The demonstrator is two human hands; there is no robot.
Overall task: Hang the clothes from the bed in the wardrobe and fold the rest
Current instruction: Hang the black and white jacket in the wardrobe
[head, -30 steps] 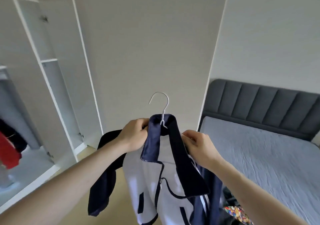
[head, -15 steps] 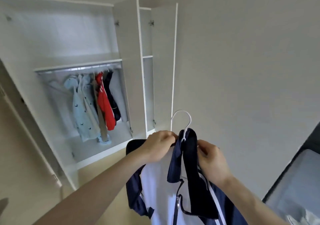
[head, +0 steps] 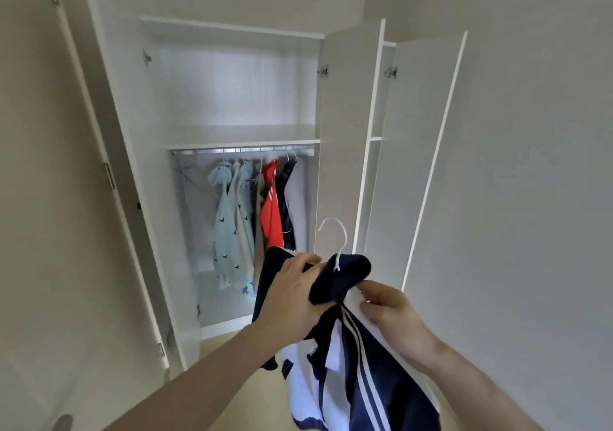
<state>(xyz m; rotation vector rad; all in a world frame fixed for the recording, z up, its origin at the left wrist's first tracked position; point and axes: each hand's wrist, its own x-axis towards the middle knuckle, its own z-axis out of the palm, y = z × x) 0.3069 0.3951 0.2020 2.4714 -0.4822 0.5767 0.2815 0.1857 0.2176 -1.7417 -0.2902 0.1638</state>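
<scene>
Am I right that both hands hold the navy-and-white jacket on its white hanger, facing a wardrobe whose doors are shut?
Not quite: the wardrobe doors stand open, as the head view shows. Left hand and right hand do hold the jacket on its hanger.

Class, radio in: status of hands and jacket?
Both hands, left and right, grip the navy-white jacket on its white hanger. Wardrobe rail ahead, doors open, nothing blocking.
</scene>
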